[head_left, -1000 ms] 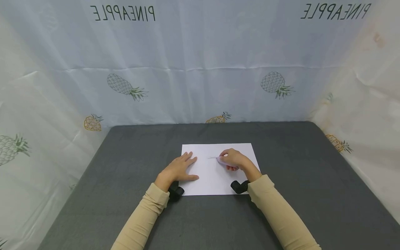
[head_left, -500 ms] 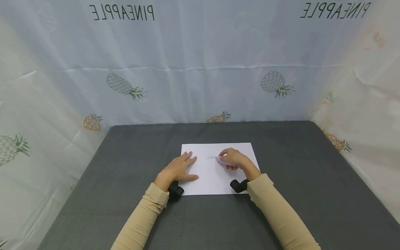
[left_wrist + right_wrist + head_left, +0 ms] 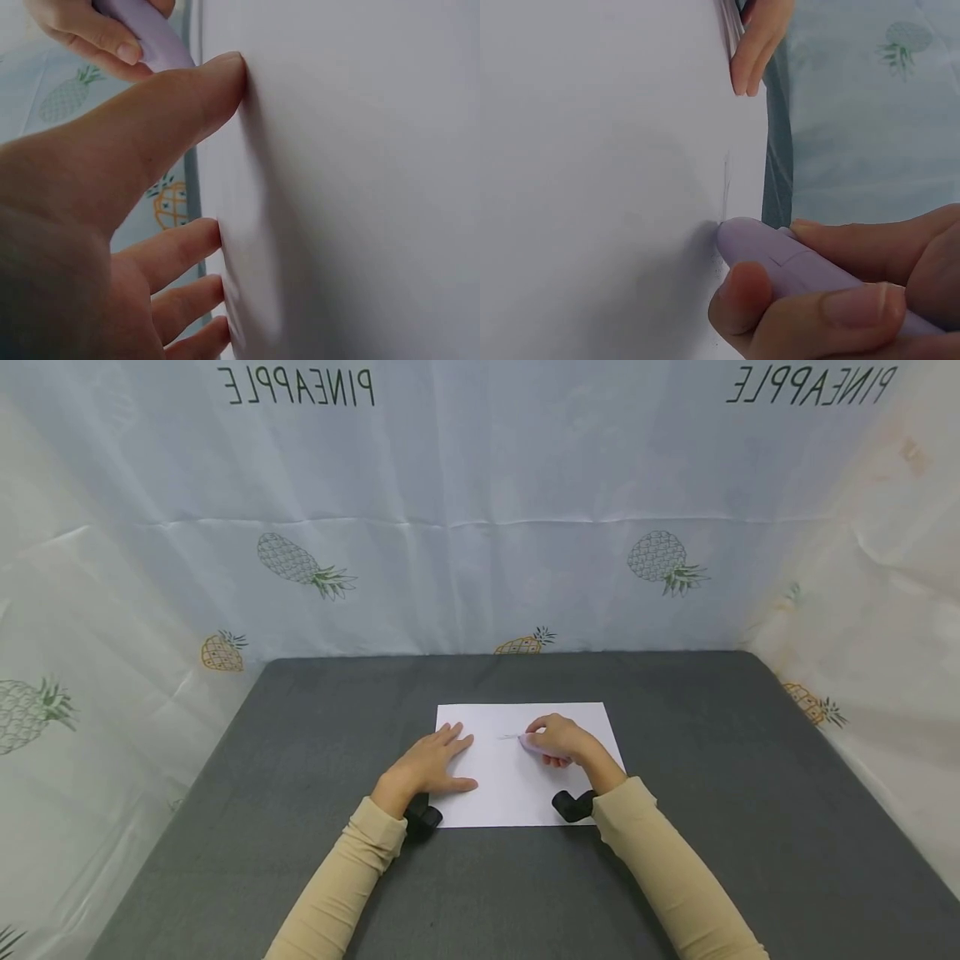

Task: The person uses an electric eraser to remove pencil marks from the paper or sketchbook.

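Observation:
A white sheet of paper [image 3: 517,793] lies on the dark grey table [image 3: 300,760]. My left hand [image 3: 433,763] rests flat on its left part, fingers straight and spread; the left wrist view shows the thumb [image 3: 150,142] and fingers pressing the paper [image 3: 360,180]. My right hand [image 3: 558,742] grips a lilac pen-like tool [image 3: 531,744] with its tip on the paper, beside a short faint grey mark [image 3: 508,737]. In the right wrist view the lilac tool [image 3: 780,259] is pinched between thumb and fingers, its tip at the end of the faint line [image 3: 725,184].
A light pineapple-print cloth [image 3: 480,527] walls the table at the back and both sides. Black wrist mounts [image 3: 573,806] sit at both cuffs of the beige sleeves [image 3: 675,877].

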Demonstrator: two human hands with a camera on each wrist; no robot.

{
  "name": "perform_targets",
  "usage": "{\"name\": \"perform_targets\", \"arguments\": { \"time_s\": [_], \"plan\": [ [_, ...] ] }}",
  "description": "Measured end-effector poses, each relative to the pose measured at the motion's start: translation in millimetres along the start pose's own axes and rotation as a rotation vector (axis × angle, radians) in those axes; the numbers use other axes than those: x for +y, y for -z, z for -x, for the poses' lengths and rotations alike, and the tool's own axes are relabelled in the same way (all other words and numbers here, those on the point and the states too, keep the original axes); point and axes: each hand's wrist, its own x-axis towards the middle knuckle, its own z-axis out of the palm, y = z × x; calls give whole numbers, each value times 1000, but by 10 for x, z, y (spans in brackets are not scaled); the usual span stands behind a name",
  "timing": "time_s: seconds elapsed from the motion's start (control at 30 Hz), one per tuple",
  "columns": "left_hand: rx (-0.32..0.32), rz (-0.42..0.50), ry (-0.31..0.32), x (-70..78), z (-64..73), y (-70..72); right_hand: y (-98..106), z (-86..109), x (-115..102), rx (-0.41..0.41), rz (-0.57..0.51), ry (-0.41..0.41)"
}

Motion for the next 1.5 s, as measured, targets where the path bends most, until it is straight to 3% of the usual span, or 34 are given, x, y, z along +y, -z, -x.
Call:
{"name": "perform_targets", "arguments": {
  "time_s": [0.73,1.5],
  "plan": [
    [-5,1,19,-2,11,-3,-19,-51,-26,7,-1,7],
    [7,-13,-8,-2,-8,-26,42,-15,-2,-27,34,1]
  ]
}}
